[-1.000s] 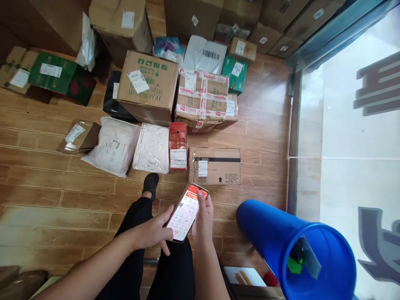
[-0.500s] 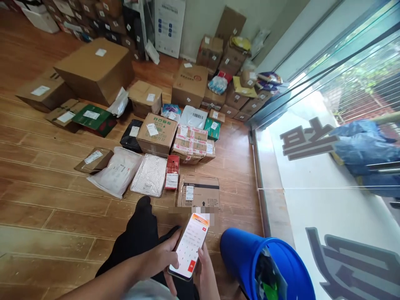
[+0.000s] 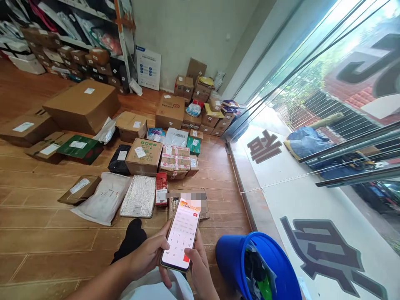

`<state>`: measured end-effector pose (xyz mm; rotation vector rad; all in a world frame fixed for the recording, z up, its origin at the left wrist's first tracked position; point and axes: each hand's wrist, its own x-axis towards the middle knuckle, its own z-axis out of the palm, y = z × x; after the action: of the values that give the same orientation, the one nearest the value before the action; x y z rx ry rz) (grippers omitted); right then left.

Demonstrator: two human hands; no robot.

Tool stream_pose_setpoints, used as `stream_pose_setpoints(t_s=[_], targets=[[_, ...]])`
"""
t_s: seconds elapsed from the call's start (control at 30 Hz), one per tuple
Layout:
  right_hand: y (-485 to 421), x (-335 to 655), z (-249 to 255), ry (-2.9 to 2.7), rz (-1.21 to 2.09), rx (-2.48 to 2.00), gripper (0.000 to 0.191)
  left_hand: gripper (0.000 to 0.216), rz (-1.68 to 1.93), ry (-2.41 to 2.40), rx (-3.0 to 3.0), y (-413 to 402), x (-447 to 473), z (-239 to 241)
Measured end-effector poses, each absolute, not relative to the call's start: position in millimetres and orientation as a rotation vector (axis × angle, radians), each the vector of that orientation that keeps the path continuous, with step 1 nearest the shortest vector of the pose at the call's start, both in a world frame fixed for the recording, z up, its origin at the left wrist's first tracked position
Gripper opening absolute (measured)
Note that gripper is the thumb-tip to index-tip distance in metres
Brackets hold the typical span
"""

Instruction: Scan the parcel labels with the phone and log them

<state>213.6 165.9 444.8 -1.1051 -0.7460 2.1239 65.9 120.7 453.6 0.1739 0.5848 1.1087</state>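
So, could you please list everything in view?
Phone: one, white screen, lower centre
Front bag: one, white, left
Packet: one, silver, beside front bag
Small box: one, red, beside packet
Cartons: many, brown, left, centre
Green boxes: two, green, among cartons
Shelf: one, white/orange, back left
Other parcels: many, mixed, shelf and centre
Poster: one, white, beside shelf
Bin: one, blue, lower right
Glass: unclear count, clear, right
Trouser leg: one, black, lower centre
Left hand: one, bare, on phone
Right hand: one, bare, on phone
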Motion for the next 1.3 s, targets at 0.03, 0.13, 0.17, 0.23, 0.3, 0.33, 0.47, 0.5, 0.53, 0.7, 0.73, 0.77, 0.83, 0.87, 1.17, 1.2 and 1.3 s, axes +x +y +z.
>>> stream_pose_setpoints(t_s=[0.03,0.13,0.17,0.23,0.3,0.33,0.47,0.5,0.53,0.7,0.73,0.77,0.83,0.87,1.17,1.2,1.3], targets=[[165.6,212.3,449.0,-0.759,2.118,-1.068,0.054,0.102,1.105,0.589,0.185,120.7,65.0,456.3],[165.3,208.2,461.2,-0.78,2.113,-0.96,0.056,0.103,1.073,0.593,0.212,121.2,62.4,463.2],[165.3,207.1,464.7,-0.774,2.122,-0.928,0.055,0.103,1.076,0.588,0.223,121.3,61.6,465.7],[165.3,205.5,470.0,-0.752,2.136,-0.88,0.053,0.101,1.103,0.58,0.247,121.1,60.5,471.4],[165.0,205.1,472.4,-0.738,2.135,-0.857,0.053,0.097,1.108,0.592,0.267,119.9,60.0,478.1],[165.0,205.2,472.9,-0.73,2.129,-0.848,0.053,0.095,1.104,0.6,0.271,118.9,60.2,481.3],[166.1,206.8,476.2,-0.733,2.143,-0.782,0.054,0.092,1.132,0.568,0.253,113.9,63.6,489.9],[166.7,207.3,478.3,-0.746,2.142,-0.768,0.054,0.092,1.147,0.557,0.239,112.8,65.0,490.9],[167.2,208.0,480.8,-0.765,2.133,-0.763,0.055,0.092,1.155,0.556,0.229,112.1,66.5,491.7],[168.9,215.0,488.6,-0.885,1.948,-1.069,0.047,0.1,1.123,0.607,0.258,112.2,73.4,497.2],[169.3,216.7,488.2,-0.882,1.913,-1.147,0.048,0.101,1.12,0.618,0.261,112.4,74.3,498.0],[169.7,218.3,487.6,-0.878,1.898,-1.184,0.049,0.102,1.118,0.622,0.26,112.5,75.1,498.4],[170.5,220.5,487.3,-0.899,1.922,-1.138,0.05,0.102,1.117,0.619,0.256,112.2,76.5,497.8],[170.8,221.1,488.1,-0.923,1.945,-1.081,0.05,0.102,1.117,0.613,0.255,112.0,77.2,497.2],[169.2,226.0,502.8,-0.939,2.023,-0.841,0.04,0.102,1.131,0.613,0.256,112.4,84.3,504.7],[168.4,227.6,503.0,-0.944,2.033,-0.824,0.04,0.104,1.134,0.618,0.252,112.4,85.1,506.1],[165.8,231.6,503.4,-0.978,2.004,-0.836,0.045,0.106,1.135,0.629,0.253,112.4,87.2,508.1]])
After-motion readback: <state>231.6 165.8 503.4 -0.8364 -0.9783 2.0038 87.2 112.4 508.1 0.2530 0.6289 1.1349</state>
